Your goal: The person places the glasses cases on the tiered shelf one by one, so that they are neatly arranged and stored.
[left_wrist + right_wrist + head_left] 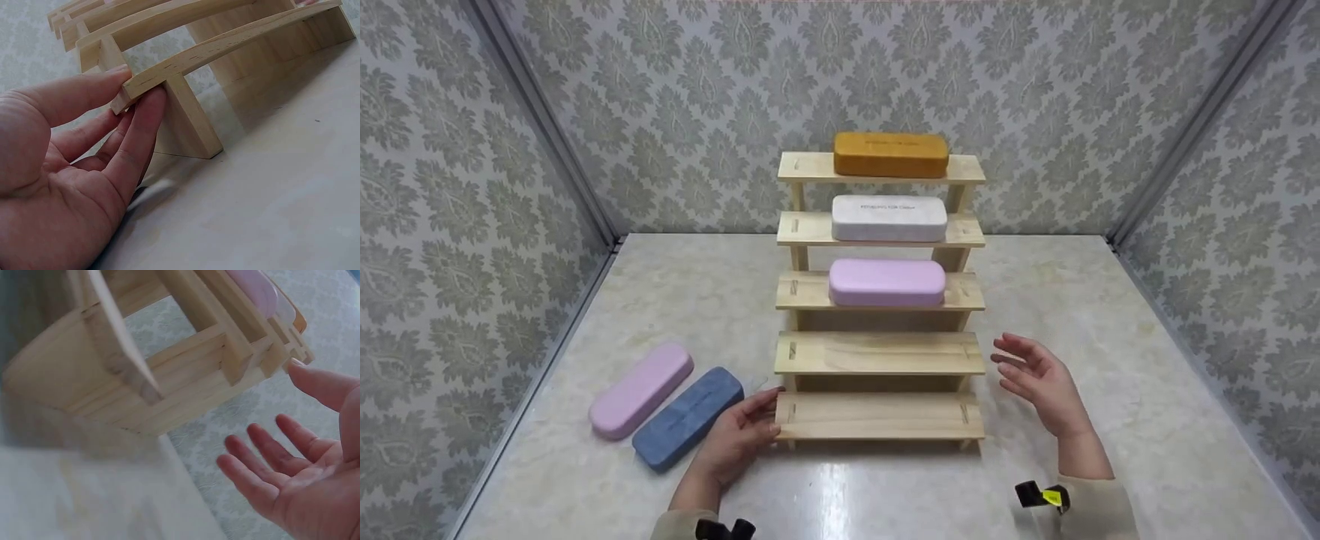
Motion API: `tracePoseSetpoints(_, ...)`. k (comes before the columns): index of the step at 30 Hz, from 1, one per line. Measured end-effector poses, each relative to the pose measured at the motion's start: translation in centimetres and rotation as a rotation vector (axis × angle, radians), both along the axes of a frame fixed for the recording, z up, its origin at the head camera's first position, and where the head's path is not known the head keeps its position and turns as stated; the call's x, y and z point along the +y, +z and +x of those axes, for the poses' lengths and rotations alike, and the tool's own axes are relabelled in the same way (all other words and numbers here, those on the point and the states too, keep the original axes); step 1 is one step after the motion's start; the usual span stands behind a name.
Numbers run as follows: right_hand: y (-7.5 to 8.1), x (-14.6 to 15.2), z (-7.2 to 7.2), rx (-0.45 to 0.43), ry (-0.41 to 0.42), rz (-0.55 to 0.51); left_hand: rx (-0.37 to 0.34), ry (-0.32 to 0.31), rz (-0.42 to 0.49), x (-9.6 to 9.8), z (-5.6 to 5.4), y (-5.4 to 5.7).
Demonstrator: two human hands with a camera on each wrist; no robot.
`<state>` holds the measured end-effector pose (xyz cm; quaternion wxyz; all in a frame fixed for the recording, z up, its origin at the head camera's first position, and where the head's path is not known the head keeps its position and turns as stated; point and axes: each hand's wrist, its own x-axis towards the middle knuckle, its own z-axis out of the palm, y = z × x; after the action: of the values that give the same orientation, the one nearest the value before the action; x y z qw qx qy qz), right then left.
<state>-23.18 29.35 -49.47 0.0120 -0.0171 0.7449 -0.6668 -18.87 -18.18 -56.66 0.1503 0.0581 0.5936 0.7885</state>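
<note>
A stepped wooden display rack [879,354] stands on the table. My left hand [737,436] pinches the left end of its lowest shelf [185,55], the thumb [93,93] against the edge and fingertips tucked under the board. To the right of the rack, my right hand [1041,384] hovers apart from it, fingers spread and relaxed, holding nothing. On the upper three steps sit an orange glasses case [891,155], a white glasses case [889,219] with small lettering and a pink glasses case [887,283]. The two lower steps are bare.
Left of the rack, a blue case [688,420] lies slantwise near my left hand, with another pink case [641,390] beside it. Patterned walls [697,112] enclose the pale marbled table [682,300] at the back and sides.
</note>
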Motion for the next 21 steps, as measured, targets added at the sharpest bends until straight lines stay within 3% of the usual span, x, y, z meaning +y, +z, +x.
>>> tracePoseSetpoints(6, -1.6, -0.3, 0.9, -0.125, 0.098, 0.023, -0.011, 0.002, 0.001, 0.0, 0.1, 0.1)
tracePoseSetpoints(14, -2.7, -0.4, 1.6, -0.171, 0.290, -0.039, -0.019, 0.010, 0.008, 0.2, 0.1, 0.1)
tracePoseSetpoints(21, -3.3, -0.8, 1.5, -0.206, 0.335, -0.018, -0.025, 0.013, -0.008, 0.3, 0.0, 0.2)
